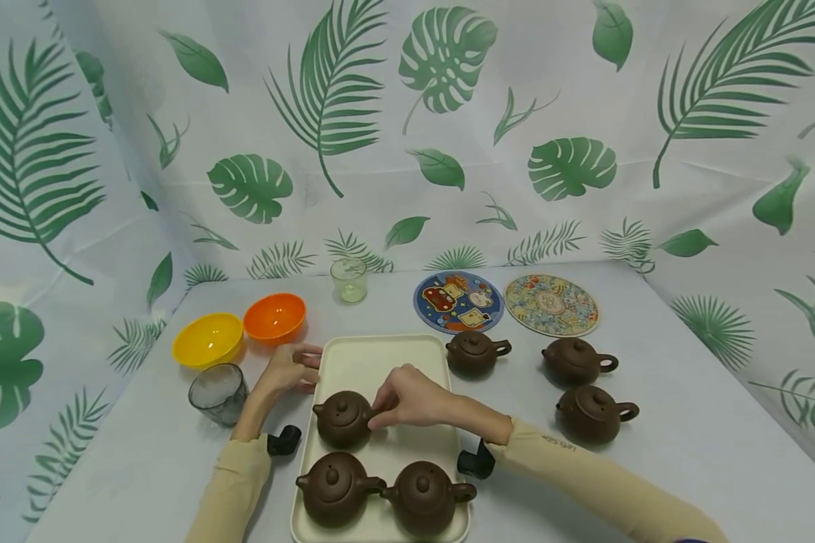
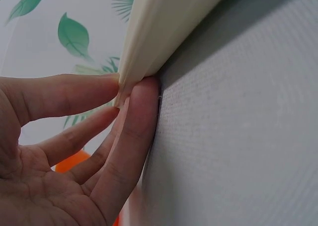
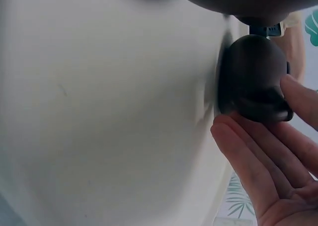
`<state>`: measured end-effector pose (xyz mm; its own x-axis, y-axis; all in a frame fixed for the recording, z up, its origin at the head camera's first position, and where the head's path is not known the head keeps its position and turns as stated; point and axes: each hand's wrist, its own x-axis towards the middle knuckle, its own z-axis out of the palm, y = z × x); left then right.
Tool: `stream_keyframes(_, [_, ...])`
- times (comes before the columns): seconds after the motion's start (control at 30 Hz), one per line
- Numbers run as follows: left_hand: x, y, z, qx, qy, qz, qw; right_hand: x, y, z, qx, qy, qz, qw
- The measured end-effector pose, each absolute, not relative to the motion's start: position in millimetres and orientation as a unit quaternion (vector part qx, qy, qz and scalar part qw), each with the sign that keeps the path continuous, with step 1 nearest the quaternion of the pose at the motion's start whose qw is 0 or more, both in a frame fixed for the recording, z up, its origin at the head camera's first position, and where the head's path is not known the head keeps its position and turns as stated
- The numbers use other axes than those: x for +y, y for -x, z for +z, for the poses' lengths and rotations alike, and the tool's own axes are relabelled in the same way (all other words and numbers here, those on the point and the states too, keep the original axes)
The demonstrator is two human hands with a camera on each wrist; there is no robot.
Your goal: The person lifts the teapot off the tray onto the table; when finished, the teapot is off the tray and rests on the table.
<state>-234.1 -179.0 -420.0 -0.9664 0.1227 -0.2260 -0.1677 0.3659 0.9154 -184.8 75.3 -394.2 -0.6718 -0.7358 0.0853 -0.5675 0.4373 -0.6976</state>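
Note:
A cream tray (image 1: 383,362) lies lengthwise in front of me. My left hand (image 1: 290,369) is at its left side, and in the left wrist view the thumb and fingers pinch the tray's rim (image 2: 144,42). With my right hand (image 1: 410,396) I grip the handle of a dark brown teapot (image 1: 342,422) on the left half of the tray. The right wrist view has fingertips and thumb around the handle side of that teapot (image 3: 256,67). Two similar teapots sit at the tray's near end, one on the left (image 1: 333,498) and one on the right (image 1: 422,501).
Right of the tray stand three more brown teapots, one (image 1: 474,358) near its far corner. Behind them lie a blue round mat (image 1: 458,302) and a patterned one (image 1: 552,305). To the left are yellow (image 1: 207,341) and orange (image 1: 275,318) bowls, a grey glass (image 1: 219,396) and a green glass (image 1: 349,280).

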Motion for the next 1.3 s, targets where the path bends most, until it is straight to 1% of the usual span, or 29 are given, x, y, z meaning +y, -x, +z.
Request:
stream_keyframes(0.37, [-178.8,233.7,-419.4,0.813,0.016,0.566,0.132,76.0,181.9,-392.8,0.853,0.381,-0.351,0.066])
stream_keyframes(0.53, [-179.2,233.8,-421.5,0.811,0.013,0.570,0.130,92.3,182.6,-389.2,0.843,0.374,-0.378,0.075])
stream_keyframes(0.73, [-179.0,233.2,-422.1,0.814,0.012,0.567,0.123,129.2,184.5,-376.7,0.843,0.348,-0.402,0.086])
stream_keyframes(0.97, [-178.1,233.7,-421.6,0.814,0.008,0.567,0.125,190.8,182.5,-368.5,0.845,0.318,-0.423,0.074])
stream_keyframes(1.13, [-177.2,232.6,-421.1,0.814,0.015,0.567,0.124,228.1,177.7,-368.5,0.858,0.295,-0.413,0.075])
stream_keyframes(1.3, [-177.1,231.7,-419.8,0.816,0.019,0.564,0.123,250.2,174.2,-374.9,0.877,0.268,-0.391,0.076])
